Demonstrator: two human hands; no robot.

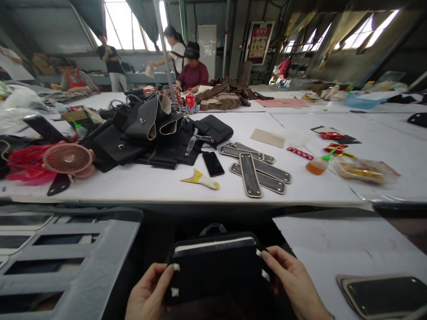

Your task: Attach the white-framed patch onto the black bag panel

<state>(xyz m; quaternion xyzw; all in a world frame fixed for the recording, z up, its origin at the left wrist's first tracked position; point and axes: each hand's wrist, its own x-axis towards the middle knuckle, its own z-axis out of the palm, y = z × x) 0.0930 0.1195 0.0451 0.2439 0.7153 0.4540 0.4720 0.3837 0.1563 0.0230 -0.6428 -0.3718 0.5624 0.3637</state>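
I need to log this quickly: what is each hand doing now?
Left hand: closed on the left edge of the black bag panel.
Right hand: closed on its right edge.

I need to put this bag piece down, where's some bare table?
Bare white tabletop lies right of the black bag panel both hands hold, before the dark trimmed panels. Another patch sits between the black phone and pink fan. The black leather pile is crowded.

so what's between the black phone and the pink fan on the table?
Head view: mostly bare white table, plus the front edge of the black leather pile. The yellow scraper lies just below the black phone, not toward the pink fan.
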